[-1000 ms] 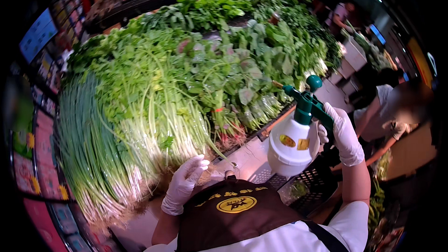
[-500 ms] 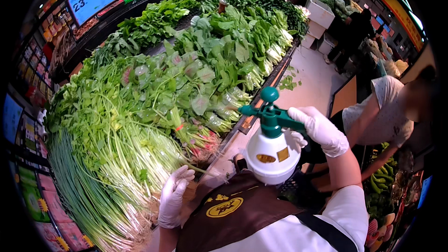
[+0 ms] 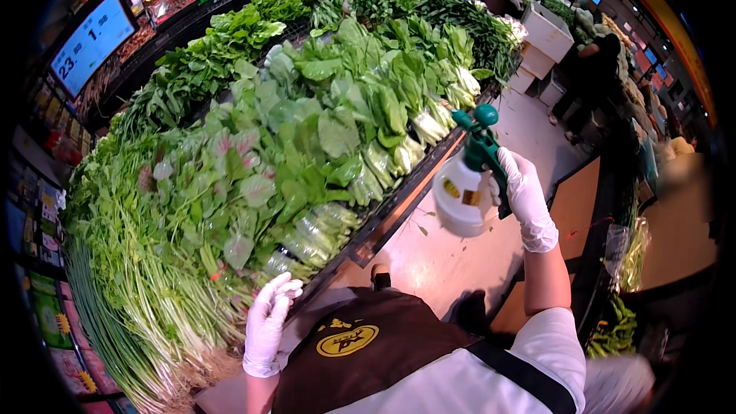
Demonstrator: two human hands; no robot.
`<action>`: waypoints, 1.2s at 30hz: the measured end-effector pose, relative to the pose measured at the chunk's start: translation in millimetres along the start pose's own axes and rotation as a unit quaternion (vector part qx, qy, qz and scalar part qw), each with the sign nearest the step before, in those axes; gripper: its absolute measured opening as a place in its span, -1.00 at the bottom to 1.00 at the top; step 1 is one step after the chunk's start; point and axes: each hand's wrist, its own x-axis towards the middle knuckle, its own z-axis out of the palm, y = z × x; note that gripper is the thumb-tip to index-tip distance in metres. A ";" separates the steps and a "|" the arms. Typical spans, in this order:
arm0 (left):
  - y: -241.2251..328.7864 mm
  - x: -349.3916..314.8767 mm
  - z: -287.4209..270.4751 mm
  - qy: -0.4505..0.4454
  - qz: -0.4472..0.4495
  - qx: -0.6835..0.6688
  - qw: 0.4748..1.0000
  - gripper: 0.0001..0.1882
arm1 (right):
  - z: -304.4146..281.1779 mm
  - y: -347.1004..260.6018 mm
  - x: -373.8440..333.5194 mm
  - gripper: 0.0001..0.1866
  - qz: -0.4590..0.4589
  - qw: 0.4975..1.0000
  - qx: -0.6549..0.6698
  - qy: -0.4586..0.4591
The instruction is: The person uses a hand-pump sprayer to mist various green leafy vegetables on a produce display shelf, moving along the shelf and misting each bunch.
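My right hand, in a white glove, is closed round the green handle of a pump spray bottle with a white body. The bottle is held over the aisle beside the vegetable stand, its green nozzle towards the leafy greens. My left hand, also gloved, is low at the stand's front edge with its fingers loosely bent and nothing visible in them. It is near bundles of greens with pale, wrapped stems and red-tinged leafy greens.
Spring onions and long-stemmed greens fill the stand's near left. A dark rail edges it along the aisle floor. White foam boxes are stacked farther on, with people around them. More produce stands line the right.
The view has shifted along the stand. My right hand has carried the spray bottle farther forward and right, its nozzle angled more forward. The person at the right has mostly left view, blurred low down.
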 end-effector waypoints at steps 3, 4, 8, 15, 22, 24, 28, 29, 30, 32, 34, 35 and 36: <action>13.6 19.5 33.9 0.005 -0.007 0.004 1.000 -0.60 | -33.1 7.9 37.3 -0.63 -0.025 0.998 -0.033 0.053; 14.3 24.1 41.7 0.008 -0.015 -0.005 1.000 -0.60 | -39.5 9.6 46.1 -0.62 -0.038 0.995 -0.064 0.068; 16.6 48.8 63.0 0.019 -0.045 -0.003 0.999 -0.61 | -60.1 -12.5 59.8 -0.66 -0.018 0.996 -0.081 0.023; 36.7 99.9 85.8 -0.038 -0.008 0.014 0.999 -0.58 | -64.1 -29.6 71.9 -0.56 0.044 0.983 -0.077 -0.159; 116.5 179.4 119.8 -0.119 0.242 0.425 0.864 -0.62 | -89.7 -52.9 115.0 -0.52 0.107 0.982 0.004 -0.159; 150.6 201.2 152.5 -0.111 0.372 0.623 0.680 -0.71 | -104.8 -66.1 138.2 -0.51 0.062 0.985 -0.043 -0.154; 210.2 220.5 243.7 -0.098 0.400 0.581 0.702 -0.82 | -138.5 -71.6 204.5 -0.51 -0.036 0.985 -0.136 -0.102; 222.3 223.9 262.7 -0.105 0.389 0.571 0.715 -0.82 | -145.5 -77.5 224.6 -0.52 -0.051 0.980 -0.162 -0.103; 224.5 228.9 280.1 -0.115 0.391 0.566 0.717 -0.82 | -154.3 -80.3 245.2 -0.52 -0.059 0.976 -0.184 -0.101; 228.9 238.3 310.9 -0.143 0.397 0.551 0.720 -0.82 | -175.3 -82.4 283.6 -0.51 -0.084 0.971 -0.212 -0.067; 225.8 246.5 331.2 -0.166 0.406 0.535 0.722 -0.83 | -194.5 -94.7 314.1 -0.49 -0.103 0.961 -0.252 -0.057; 222.9 250.4 338.5 -0.171 0.404 0.532 0.724 -0.83 | -202.2 -98.3 333.2 -0.48 -0.117 0.956 -0.263 -0.057; 220.2 251.9 345.4 -0.174 0.404 0.528 0.727 -0.83 | -211.0 -102.0 351.7 -0.47 -0.131 0.951 -0.275 -0.056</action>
